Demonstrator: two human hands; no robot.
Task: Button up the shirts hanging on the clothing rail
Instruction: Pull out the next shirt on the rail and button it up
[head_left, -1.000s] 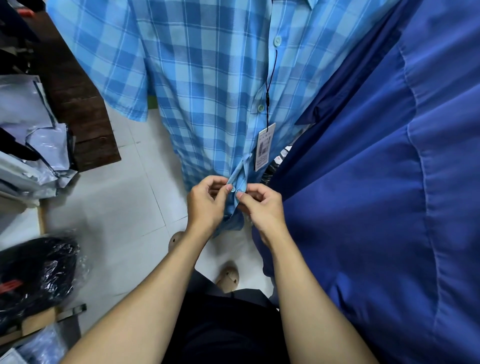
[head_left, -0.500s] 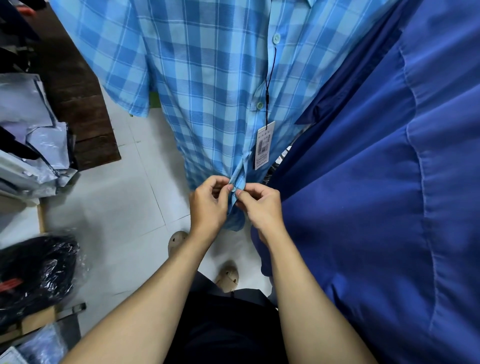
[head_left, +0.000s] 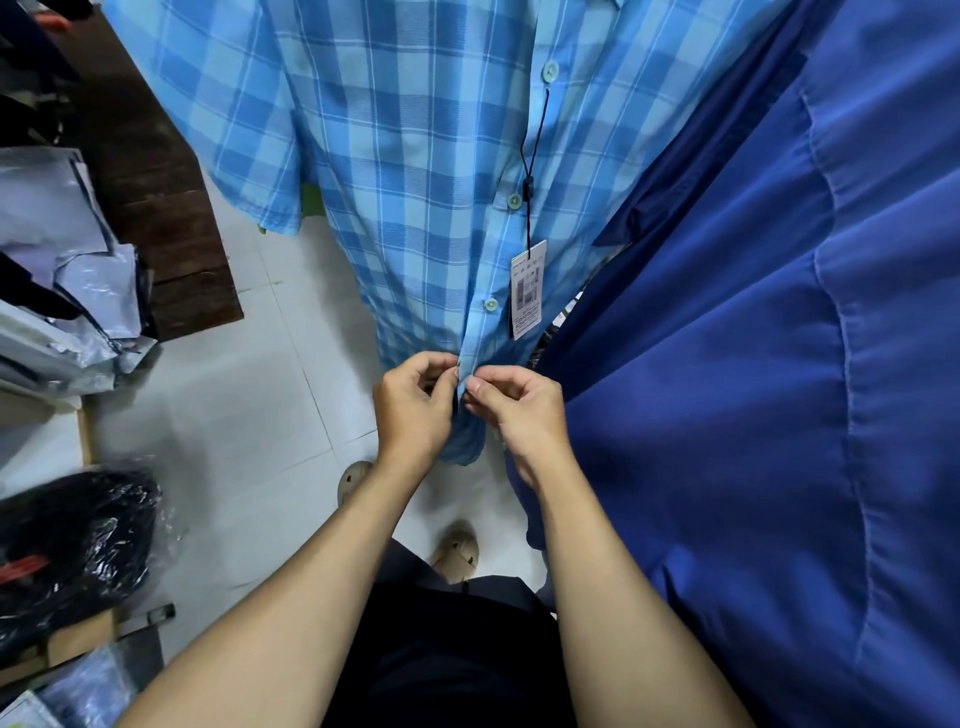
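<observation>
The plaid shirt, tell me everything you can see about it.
The plaid shirt is light and darker blue check with thin white lines, in what looks like woven cotton, short-sleeved, and hangs facing the camera. Three pale green buttons down its placket are fastened. A paper tag dangles on a black cord. The left hand and right hand pinch the placket near the hem. A solid blue garment hangs beside it.

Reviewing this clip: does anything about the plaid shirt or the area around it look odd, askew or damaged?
Nothing looks damaged. The plaid shirt hangs straight, its visible buttons closed, and its price tag dangles on a cord. Both hands, left hand and right hand, pinch the placket near the hem. Only the plastic-wrapped bundles on the floor look untidy.
</observation>
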